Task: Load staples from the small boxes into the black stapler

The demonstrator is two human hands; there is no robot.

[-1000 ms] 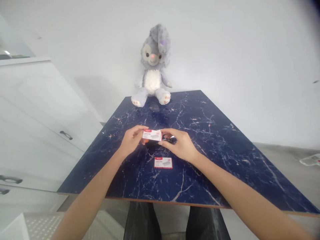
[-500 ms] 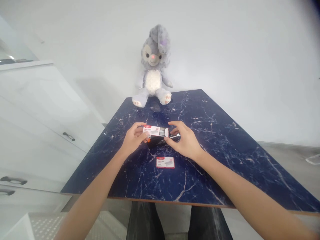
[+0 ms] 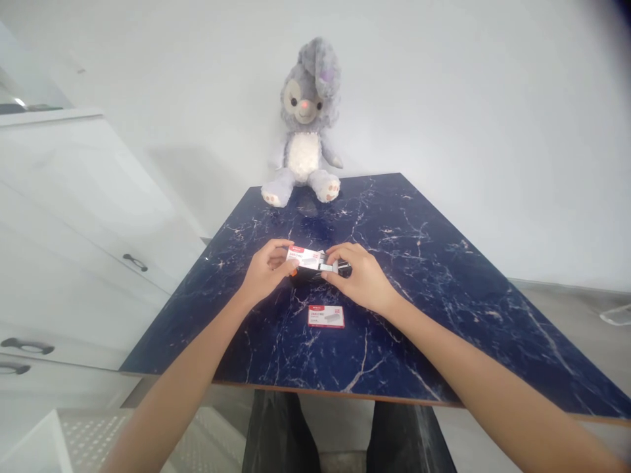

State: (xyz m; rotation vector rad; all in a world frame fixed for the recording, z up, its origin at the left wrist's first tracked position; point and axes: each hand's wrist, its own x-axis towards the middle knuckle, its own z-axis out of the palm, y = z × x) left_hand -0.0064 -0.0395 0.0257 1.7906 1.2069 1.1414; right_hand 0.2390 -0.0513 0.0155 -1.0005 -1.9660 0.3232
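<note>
A small red-and-white staple box (image 3: 303, 257) is tilted up over the tabletop, its inner tray (image 3: 327, 267) slid partly out on the right. My left hand (image 3: 269, 268) pinches the outer sleeve between thumb and fingers. At the tray's end, my right hand (image 3: 359, 274) has its thumb and fingertips closed; whether they grip the tray or the staples inside is hard to make out. Partly covered below the box lies a black stapler (image 3: 306, 276) with an orange part and a metal piece reaching right. A second staple box (image 3: 326, 316) rests flat nearer to me.
A grey plush rabbit (image 3: 305, 125) sits against the wall at the far end of the blue marbled table (image 3: 409, 315). White cabinets (image 3: 73, 230) with dark handles stand on the left. Below the front edge are a white perforated rack (image 3: 93, 433) and my legs.
My right hand has closed in on the tray end, its fingers now touching there instead of spread apart. The box has shifted slightly right. The second box stays put on the table.
</note>
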